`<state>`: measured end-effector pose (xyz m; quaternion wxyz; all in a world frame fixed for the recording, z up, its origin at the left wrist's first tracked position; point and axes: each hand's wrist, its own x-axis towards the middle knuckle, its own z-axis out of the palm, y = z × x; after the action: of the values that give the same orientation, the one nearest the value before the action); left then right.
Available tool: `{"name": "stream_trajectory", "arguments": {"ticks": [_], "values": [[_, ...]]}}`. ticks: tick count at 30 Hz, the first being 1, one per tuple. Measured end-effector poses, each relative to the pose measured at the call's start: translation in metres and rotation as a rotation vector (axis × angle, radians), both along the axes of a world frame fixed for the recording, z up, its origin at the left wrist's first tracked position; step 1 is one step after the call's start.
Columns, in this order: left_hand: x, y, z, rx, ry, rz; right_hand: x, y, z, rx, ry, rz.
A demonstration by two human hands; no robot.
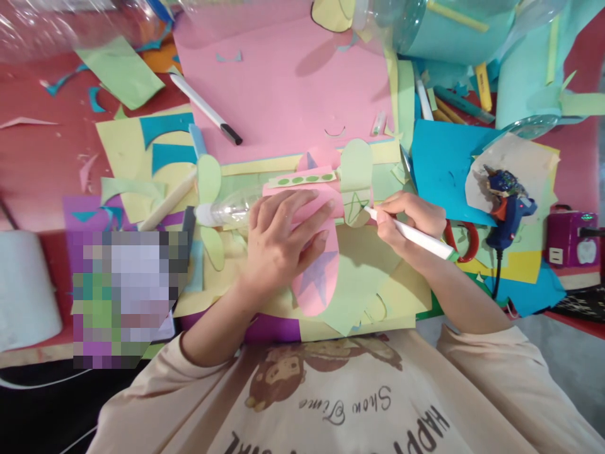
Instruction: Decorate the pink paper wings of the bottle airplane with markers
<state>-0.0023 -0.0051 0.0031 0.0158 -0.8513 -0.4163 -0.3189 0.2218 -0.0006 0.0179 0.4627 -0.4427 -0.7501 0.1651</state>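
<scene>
A plastic bottle wrapped in pink paper lies on its side, with paper pieces like wings and a tail. My left hand is curved over the pink wrap and holds the bottle down. Pinched in my right hand is a white marker with a green end. Its tip touches a pale green rounded paper piece at the bottle's right end, where green star lines show. One pink wing bears a purple star. Along the wrap runs a pale strip with several green ovals.
Pink sheet paper lies behind the bottle, with another marker on it. To the right are red-handled scissors and a blue glue gun with its cord. Clear bottles stand at the back right. Scraps litter the red table.
</scene>
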Motion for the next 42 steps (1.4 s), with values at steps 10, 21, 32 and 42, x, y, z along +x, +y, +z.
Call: {"name": "stream_trajectory", "arguments": {"ticks": [10, 21, 32, 42], "values": [[0.0003, 0.0007, 0.0001, -0.043, 0.038, 0.014, 0.0009, 0.0006, 0.0000, -0.025, 0.001, -0.013], [0.0011, 0.0025, 0.0016, -0.025, 0.052, 0.036, 0.0011, 0.0023, 0.0015, 0.000, -0.034, -0.008], [-0.0002, 0.0040, 0.0011, -0.022, 0.030, 0.039, 0.0027, 0.0014, 0.0003, -0.027, -0.026, -0.036], [-0.0025, 0.0013, 0.0019, -0.026, -0.012, 0.016, -0.0002, 0.0011, 0.0012, 0.059, 0.107, 0.001]]}}
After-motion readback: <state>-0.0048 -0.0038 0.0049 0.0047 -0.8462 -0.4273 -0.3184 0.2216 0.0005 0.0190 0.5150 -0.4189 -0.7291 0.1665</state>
